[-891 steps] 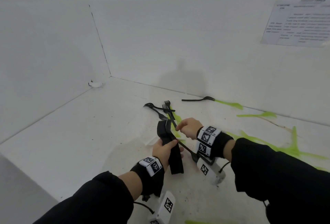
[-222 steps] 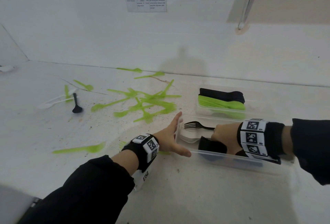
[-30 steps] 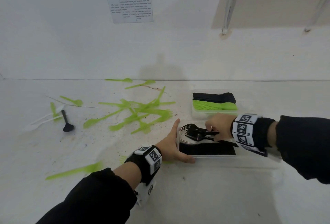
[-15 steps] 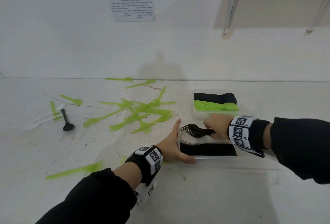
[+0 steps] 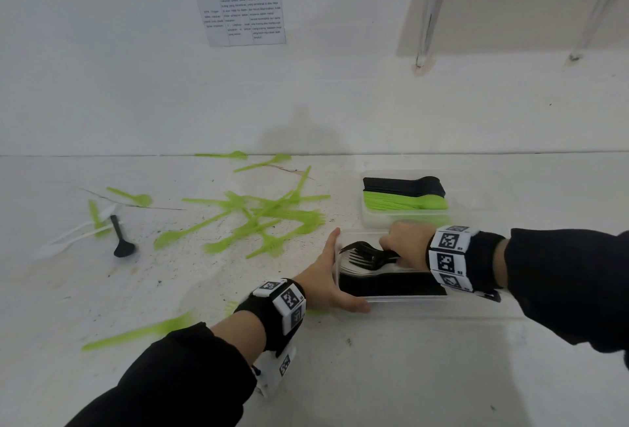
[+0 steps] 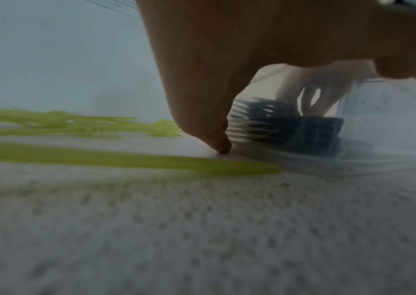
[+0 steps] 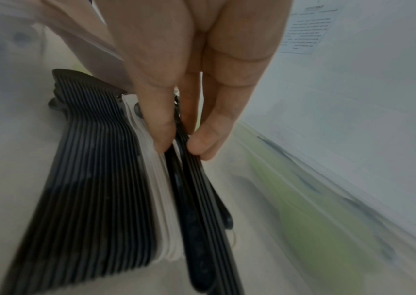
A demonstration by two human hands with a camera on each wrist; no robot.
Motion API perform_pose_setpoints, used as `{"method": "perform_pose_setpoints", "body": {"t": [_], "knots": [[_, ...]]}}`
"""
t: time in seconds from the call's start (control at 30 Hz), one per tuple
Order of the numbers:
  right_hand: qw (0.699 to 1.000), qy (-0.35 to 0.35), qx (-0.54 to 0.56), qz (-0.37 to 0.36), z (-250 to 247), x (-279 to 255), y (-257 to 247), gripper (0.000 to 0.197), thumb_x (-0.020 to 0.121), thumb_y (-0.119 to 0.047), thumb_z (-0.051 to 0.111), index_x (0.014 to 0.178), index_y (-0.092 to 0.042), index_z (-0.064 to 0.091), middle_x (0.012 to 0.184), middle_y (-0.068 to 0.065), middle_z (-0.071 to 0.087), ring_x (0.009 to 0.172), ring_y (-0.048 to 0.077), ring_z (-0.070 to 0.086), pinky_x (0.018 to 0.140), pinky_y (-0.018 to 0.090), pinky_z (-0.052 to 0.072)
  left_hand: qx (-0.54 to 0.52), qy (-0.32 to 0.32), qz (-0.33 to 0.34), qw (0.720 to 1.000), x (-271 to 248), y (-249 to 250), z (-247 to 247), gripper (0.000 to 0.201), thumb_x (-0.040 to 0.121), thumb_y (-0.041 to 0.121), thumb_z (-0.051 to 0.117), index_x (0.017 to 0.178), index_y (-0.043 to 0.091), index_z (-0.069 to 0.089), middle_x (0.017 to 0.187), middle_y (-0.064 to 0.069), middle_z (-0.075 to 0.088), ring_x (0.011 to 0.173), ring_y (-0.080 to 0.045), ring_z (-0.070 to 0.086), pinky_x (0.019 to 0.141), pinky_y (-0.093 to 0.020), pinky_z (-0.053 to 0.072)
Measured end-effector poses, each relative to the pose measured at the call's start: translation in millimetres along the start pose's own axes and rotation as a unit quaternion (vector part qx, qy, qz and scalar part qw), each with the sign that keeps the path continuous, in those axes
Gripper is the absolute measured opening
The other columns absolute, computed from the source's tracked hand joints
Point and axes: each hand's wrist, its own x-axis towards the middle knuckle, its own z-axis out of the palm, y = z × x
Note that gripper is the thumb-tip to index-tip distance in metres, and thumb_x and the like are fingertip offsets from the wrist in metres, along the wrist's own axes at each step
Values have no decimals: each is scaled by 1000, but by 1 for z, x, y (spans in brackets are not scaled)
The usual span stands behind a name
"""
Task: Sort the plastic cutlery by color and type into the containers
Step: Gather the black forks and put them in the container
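On the white speckled worktop (image 5: 374, 375), we brace the near clear rectangular plastic container (image 5: 391, 300) with our left hand (image 5: 328, 278), fingers straight and flat against its short left wall, thumb along the front edge, gripping nothing. Our right hand (image 5: 403, 239) reaches in from the container's right end and pinches a small bundle of black plastic forks (image 5: 369, 254) by the handles between thumb and fingers (image 7: 205, 137). The forks' long axis runs along the container, tines pointing away from the right hand toward the left hand's palm. In the wrist view the bundle sits on the far side of a thin stack of white plastic cutlery (image 7: 161, 199), which in turn sits beside a thick stack of ribbed black plastic cutlery (image 7: 83, 199) on the near side. We judge the coming move a short lowering along that same axis, settling the forks into the free strip beyond the white stack; the right hand alone is placed to do it. Just beyond the right hand, a second clear plastic container (image 5: 377, 219) holds lime-green plastic spoons (image 5: 405, 203) with black plastic spoons (image 5: 403, 185) behind them. Well to the left of the left hand, loose lime-green plastic forks (image 5: 258, 219) lie crisscrossed, with a lone black plastic spoon (image 5: 121, 239) farther out, unsorted.
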Motion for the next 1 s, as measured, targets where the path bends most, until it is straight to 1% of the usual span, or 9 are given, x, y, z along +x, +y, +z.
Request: {"method": "perform_pose_setpoints", "body": {"t": [0.17,0.27,0.4,0.47,0.53,0.63,0.8,0.9,1.0], "knots": [[1000,1,22,-9,-2,-3,3,31,91,-21,50,120,-9,55,116,12,59,107,29,58,88,35,49,10,7,2,1000,3,-4,0,141,59,34,86,143,33,-26,155,5,21,138,-7,26,113,-27,23],[999,14,46,-15,-6,-6,6,25,90,-16,49,111,-7,60,110,11,62,104,28,59,82,31,46,14,9,-1,1000,4,-5,1,143,54,41,86,143,36,-26,158,3,13,142,-9,18,116,-32,21],[986,61,151,32,-15,-16,17,23,90,-17,50,108,-5,60,94,8,59,85,21,53,73,27,38,-30,4,4,1000,2,-1,-2,136,54,53,80,148,29,-16,157,4,9,144,-12,16,117,-32,16],[971,106,207,58,-20,-22,20,22,91,-17,49,107,-3,58,92,7,53,82,17,46,72,25,35,-89,78,1,993,2,14,-3,112,69,65,63,151,19,2,156,2,17,142,-13,22,115,-26,16],[959,135,238,79,-23,-27,19,16,92,-16,47,99,-3,53,93,7,48,84,19,47,72,26,35,-104,227,12,968,6,32,-5,64,94,47,43,146,12,29,147,5,34,134,-9,33,102,-14,21],[940,167,274,119,-27,-26,9,16,93,-15,44,103,-3,49,105,15,49,101,30,52,80,32,38,-68,373,63,923,14,56,-6,30,96,27,49,116,9,61,113,0,59,108,-14,53,84,-16,34],[883,228,369,176,-37,-17,-5,28,95,-14,43,117,3,46,122,20,50,112,33,49,88,34,39,-167,214,29,962,32,89,16,23,97,29,45,102,14,61,91,-2,61,87,-18,57,79,-30,45],[868,226,396,195,-38,-13,-12,31,94,-7,40,124,2,40,127,18,43,108,30,50,91,32,38,-333,175,31,926,35,101,23,14,99,20,45,102,13,57,83,0,58,75,-14,56,69,-25,46],[872,222,383,207,-31,-7,-17,38,92,-7,40,129,-2,35,129,15,37,90,20,40,88,31,40,-373,177,28,910,38,101,25,17,98,15,45,108,14,58,84,-4,60,74,-14,57,65,-28,50]]}}
